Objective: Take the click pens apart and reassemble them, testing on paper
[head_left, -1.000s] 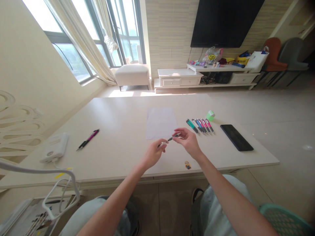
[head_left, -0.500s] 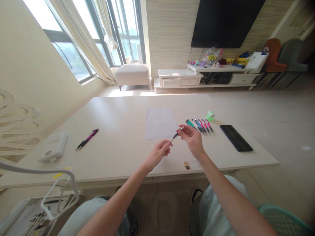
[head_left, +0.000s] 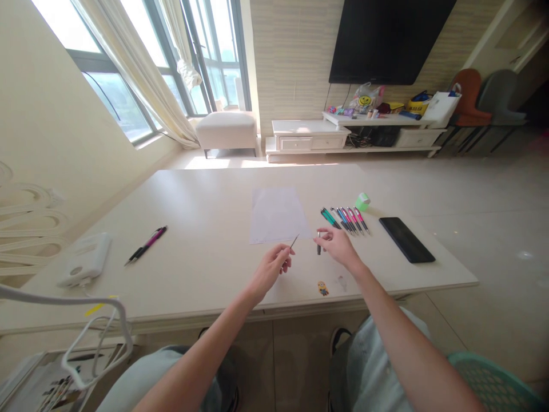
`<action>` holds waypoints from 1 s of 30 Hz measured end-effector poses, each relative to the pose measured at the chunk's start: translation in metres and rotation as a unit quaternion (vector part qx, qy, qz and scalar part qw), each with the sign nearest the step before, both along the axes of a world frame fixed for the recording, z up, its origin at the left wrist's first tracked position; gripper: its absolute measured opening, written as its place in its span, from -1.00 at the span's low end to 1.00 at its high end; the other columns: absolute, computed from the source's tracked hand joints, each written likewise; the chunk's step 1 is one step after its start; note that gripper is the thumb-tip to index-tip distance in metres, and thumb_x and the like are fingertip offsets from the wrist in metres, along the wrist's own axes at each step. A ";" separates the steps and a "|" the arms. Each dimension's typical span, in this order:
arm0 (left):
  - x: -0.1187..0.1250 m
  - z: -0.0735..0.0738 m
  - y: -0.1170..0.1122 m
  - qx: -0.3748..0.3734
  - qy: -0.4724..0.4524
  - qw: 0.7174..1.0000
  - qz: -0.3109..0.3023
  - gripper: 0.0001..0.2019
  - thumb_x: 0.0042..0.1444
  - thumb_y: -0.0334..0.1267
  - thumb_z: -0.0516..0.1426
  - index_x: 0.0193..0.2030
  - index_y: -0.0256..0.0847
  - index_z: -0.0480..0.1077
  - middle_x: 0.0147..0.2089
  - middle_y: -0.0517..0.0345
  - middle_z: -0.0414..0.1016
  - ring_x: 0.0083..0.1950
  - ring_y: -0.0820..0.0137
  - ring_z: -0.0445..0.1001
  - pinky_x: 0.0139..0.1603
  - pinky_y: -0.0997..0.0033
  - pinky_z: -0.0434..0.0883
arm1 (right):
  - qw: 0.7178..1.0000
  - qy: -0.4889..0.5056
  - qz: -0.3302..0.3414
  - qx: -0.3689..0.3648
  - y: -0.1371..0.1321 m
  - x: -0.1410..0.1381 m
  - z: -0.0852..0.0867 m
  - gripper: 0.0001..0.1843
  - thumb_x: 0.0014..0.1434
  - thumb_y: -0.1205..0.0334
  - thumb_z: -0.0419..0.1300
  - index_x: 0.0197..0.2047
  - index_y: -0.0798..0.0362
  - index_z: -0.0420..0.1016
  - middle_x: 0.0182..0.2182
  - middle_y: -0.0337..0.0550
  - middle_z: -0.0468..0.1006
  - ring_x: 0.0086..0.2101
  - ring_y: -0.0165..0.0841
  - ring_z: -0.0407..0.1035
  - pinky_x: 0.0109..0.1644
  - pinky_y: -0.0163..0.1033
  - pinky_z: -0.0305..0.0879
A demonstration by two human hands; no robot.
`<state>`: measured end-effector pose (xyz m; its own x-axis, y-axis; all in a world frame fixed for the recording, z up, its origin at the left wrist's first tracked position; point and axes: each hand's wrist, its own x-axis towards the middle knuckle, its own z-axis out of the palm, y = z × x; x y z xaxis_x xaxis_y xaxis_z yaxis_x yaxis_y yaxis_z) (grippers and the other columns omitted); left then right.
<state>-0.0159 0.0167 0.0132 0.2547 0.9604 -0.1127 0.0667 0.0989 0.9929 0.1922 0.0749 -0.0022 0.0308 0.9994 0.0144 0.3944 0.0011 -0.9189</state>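
1. The dark pen section (head_left: 318,249) now hangs nearly upright, apart from the thin rod (head_left: 294,241); half a second ago it slanted, with the rod meeting its lower end.
2. The section is pinched in the fingertips of the right hand (head_left: 339,246), on that hand's left side, its dark end pointing down.
3. The left hand (head_left: 270,268) grips the rod between thumb and fingers, its tip sticking up and out to the right, toward the section.
4. Beyond the hands lies the paper sheet (head_left: 277,213); the row of pens (head_left: 348,220) lies just beyond the right hand.
5. Nearer the table's front edge is the yellow cartoon figure (head_left: 322,288).
6. Farther right lies the black phone (head_left: 406,240).
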 end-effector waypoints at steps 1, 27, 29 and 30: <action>0.000 -0.001 -0.001 -0.006 -0.006 1.000 0.007 -0.67 0.13 0.03 0.00 -0.25 -0.22 0.32 -0.49 0.26 0.26 -0.49 0.53 0.22 -0.44 0.52 0.16 | 0.997 -0.073 -0.004 0.002 0.000 0.000 -0.006 -0.59 -0.07 0.15 0.28 -0.13 0.15 0.48 -0.52 -0.16 0.50 -0.51 -0.36 0.36 -0.38 -0.25 0.24; 0.023 -0.013 -0.013 -0.119 -0.197 0.973 0.031 -0.71 0.09 0.00 0.10 -0.22 -0.19 0.33 -0.37 0.19 0.40 -0.41 0.54 0.36 -0.36 0.54 0.27 | 0.982 0.114 0.150 0.013 -0.035 -0.039 0.016 -0.65 0.05 -0.02 0.18 -0.35 0.13 0.53 -0.55 -0.23 0.44 -0.59 -0.51 0.16 -0.52 -0.37 0.10; 0.025 -0.013 -0.014 -0.122 -0.191 0.973 0.032 -0.71 0.09 0.00 0.10 -0.23 -0.19 0.33 -0.38 0.19 0.40 -0.42 0.55 0.36 -0.37 0.54 0.26 | 0.979 0.133 0.153 0.012 -0.037 -0.045 0.016 -0.67 0.04 -0.01 0.20 -0.38 0.13 0.52 -0.56 -0.24 0.43 -0.59 -0.52 0.15 -0.53 -0.37 0.07; 0.025 -0.014 -0.014 -0.122 -0.188 0.974 0.033 -0.72 0.09 -0.01 0.11 -0.24 -0.19 0.33 -0.39 0.20 0.40 -0.43 0.55 0.36 -0.38 0.55 0.26 | 0.979 0.140 0.147 0.010 -0.036 -0.046 0.016 -0.67 0.03 -0.01 0.21 -0.39 0.13 0.51 -0.59 -0.26 0.40 -0.60 -0.52 0.13 -0.54 -0.37 0.06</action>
